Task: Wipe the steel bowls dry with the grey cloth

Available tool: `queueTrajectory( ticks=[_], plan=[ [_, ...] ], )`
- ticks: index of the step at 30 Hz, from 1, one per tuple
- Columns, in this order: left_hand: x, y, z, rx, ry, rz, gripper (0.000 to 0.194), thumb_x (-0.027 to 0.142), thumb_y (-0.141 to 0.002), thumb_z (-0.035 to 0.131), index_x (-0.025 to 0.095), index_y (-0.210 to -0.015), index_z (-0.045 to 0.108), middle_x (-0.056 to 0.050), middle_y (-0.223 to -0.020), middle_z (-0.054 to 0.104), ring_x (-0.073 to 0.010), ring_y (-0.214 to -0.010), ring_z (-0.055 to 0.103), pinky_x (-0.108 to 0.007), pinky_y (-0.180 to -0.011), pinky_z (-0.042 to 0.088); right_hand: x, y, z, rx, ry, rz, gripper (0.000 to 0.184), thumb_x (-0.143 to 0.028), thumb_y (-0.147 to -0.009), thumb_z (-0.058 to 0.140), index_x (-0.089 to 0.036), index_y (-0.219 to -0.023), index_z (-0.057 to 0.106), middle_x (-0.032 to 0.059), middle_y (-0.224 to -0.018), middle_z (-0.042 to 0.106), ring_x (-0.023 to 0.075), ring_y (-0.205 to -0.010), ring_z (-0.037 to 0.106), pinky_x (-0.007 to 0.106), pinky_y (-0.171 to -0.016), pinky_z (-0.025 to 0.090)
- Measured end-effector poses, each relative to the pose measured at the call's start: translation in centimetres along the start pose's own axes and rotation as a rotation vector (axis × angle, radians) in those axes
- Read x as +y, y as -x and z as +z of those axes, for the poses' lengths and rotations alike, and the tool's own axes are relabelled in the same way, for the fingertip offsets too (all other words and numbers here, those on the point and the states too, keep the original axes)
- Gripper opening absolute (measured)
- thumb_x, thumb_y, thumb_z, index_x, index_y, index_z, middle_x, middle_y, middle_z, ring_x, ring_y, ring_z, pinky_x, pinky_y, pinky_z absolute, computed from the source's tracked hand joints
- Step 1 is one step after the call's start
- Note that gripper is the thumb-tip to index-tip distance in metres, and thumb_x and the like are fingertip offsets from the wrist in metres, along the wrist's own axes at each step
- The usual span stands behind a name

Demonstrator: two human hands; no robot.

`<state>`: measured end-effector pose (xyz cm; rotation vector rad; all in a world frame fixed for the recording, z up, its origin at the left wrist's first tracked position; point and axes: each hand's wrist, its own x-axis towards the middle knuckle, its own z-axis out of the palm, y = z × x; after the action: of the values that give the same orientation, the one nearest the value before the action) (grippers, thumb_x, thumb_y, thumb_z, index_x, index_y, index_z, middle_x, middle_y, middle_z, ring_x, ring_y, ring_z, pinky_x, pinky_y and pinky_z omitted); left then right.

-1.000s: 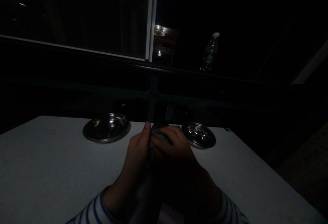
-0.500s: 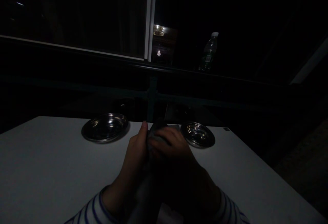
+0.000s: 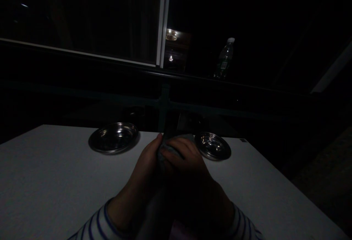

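Observation:
My left hand (image 3: 145, 163) and my right hand (image 3: 189, 159) are close together over the middle of the white table (image 3: 68, 174). The right fingers are bent and press on a grey cloth (image 3: 165, 147), part of which shows beyond the knuckles. My left thumb points up and lies along the cloth's left side; the other left fingers are hidden. Something dark is between the hands, too shadowed to make out. Left of the hands lies a shiny metal dish (image 3: 113, 139), and just beyond my right hand is a smaller metal dish (image 3: 213, 146).
A clear plastic bottle (image 3: 224, 58) with a white cap stands on the dark ledge behind the table. A pale window frame (image 3: 162, 24) rises at the back, with lamp reflections in the dark glass. The room is very dim.
My left thumb has tipped inward over the cloth, and the left hand sits slightly lower. The right hand stays on the cloth. Both dishes keep their places on the table.

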<state>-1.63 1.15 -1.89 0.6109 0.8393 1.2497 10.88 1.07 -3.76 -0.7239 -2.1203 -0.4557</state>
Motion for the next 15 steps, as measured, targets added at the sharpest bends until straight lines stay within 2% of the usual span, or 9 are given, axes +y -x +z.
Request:
queueTrajectory(
  ticks=[4,8,10,15],
  plan=[
    [0.8,0.1,-0.1,0.153,-0.078,-0.001,0.04,0.054,-0.069,0.057,0.015,-0.061,0.06,0.002,-0.044,0.052,-0.0121,-0.041,0.049,-0.025,-0.046,0.042,-1.1,-0.1,0.7,-0.019,0.013,-0.118,0.021,-0.024,-0.084,0.051,-0.016,-0.1,0.062,0.0064,-0.105,0.062,0.0189,-0.103,0.05,0.036,-0.09,0.039],
    [0.3,0.0,-0.4,0.174,-0.307,0.218,0.047,0.062,-0.067,0.053,0.017,-0.056,0.056,0.0,-0.049,0.056,-0.0146,-0.049,0.053,-0.025,-0.048,0.042,-0.8,-0.1,0.7,0.022,0.039,-0.07,0.019,-0.027,-0.084,0.052,-0.018,-0.096,0.063,0.0054,-0.102,0.063,0.0187,-0.098,0.052,0.034,-0.084,0.042],
    [-0.1,0.2,-0.3,0.155,-0.419,0.308,0.049,0.064,-0.068,0.049,0.018,-0.051,0.052,0.001,-0.047,0.054,-0.0139,-0.048,0.051,-0.024,-0.047,0.04,-0.1,-0.1,0.2,0.068,0.047,0.03,0.02,-0.027,-0.084,0.05,-0.019,-0.097,0.064,0.0064,-0.102,0.063,0.0199,-0.096,0.052,0.035,-0.082,0.043],
    [-0.5,1.4,0.6,0.076,-0.547,0.305,0.051,0.062,-0.075,0.036,0.02,-0.046,0.044,0.001,-0.041,0.045,-0.0127,-0.04,0.041,-0.025,-0.04,0.034,2.3,0.1,-1.2,0.042,-0.089,0.478,0.026,-0.025,-0.086,0.045,-0.017,-0.102,0.063,0.0076,-0.102,0.062,0.0186,-0.096,0.054,0.034,-0.086,0.044]
  ],
)
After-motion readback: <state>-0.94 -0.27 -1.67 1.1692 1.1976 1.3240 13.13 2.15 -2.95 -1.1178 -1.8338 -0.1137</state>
